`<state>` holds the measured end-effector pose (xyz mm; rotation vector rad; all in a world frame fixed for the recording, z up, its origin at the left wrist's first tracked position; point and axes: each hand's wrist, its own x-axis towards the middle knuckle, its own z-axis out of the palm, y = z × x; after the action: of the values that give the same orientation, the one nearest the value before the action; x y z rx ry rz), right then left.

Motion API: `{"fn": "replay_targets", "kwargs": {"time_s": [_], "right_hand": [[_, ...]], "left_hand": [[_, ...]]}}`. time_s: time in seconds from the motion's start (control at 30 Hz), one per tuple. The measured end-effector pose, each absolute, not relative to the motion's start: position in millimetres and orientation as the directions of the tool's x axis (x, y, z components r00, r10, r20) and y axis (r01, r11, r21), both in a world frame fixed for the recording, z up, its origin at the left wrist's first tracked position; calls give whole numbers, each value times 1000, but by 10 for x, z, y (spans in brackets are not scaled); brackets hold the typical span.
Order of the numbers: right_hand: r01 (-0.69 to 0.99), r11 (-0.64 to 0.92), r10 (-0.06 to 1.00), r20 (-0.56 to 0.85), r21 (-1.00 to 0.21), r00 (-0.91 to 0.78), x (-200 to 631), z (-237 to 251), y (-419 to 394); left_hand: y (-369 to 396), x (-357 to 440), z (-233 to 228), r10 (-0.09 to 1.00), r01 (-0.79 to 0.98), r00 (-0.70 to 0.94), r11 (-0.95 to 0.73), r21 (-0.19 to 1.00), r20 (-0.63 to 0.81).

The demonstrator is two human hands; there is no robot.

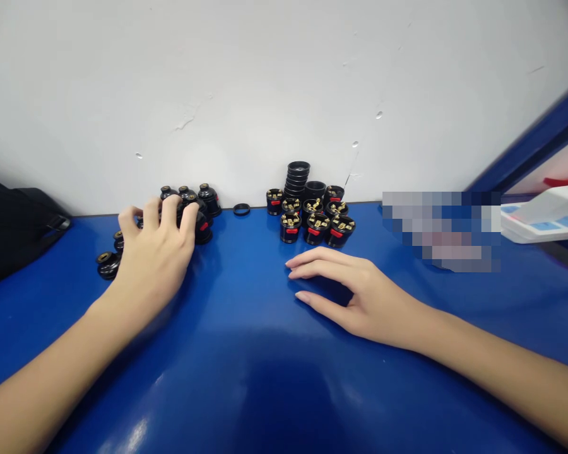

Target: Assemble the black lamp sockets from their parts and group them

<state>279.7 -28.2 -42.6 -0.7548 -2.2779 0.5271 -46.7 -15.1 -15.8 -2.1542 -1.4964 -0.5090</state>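
My left hand (154,252) reaches into a cluster of black lamp-socket caps (196,205) near the wall, its fingers curled over one of them; whether it grips that cap I cannot tell. More caps (108,263) lie to the hand's left. My right hand (355,293) rests flat on the blue table (246,353), fingers apart, holding nothing. Just beyond its fingertips stand several black socket bodies with brass contacts and red tabs (315,224). Behind them rises a stack of black rings (296,178), and a single ring (241,209) lies between the two groups.
A white wall (265,82) closes the table's far edge. A black bag (14,221) lies at the far left. At the right sit a blurred patch (440,230) and a white object with blue squares (544,217).
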Motion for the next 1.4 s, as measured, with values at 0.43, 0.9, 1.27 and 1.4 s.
{"fn": "replay_targets", "kwargs": {"time_s": [0.43,0.9,1.27,1.4], "right_hand": [[371,786,606,501,-494,-617,2789,-423,-290],[680,732,541,566,47,-622,2798,-297,-158],[637,768,542,461,67,-702,2784,-242,-129],[585,811,519,454,7,-725,2743,-223,-231]], "left_hand": [[-259,-37,-243,675,725,630,-689,23,385],[-209,-90,-389,803,778,564,-595,202,190],[-196,-102,-420,798,773,562,-600,206,215],[-200,-96,-416,792,764,564,-608,215,235]]}}
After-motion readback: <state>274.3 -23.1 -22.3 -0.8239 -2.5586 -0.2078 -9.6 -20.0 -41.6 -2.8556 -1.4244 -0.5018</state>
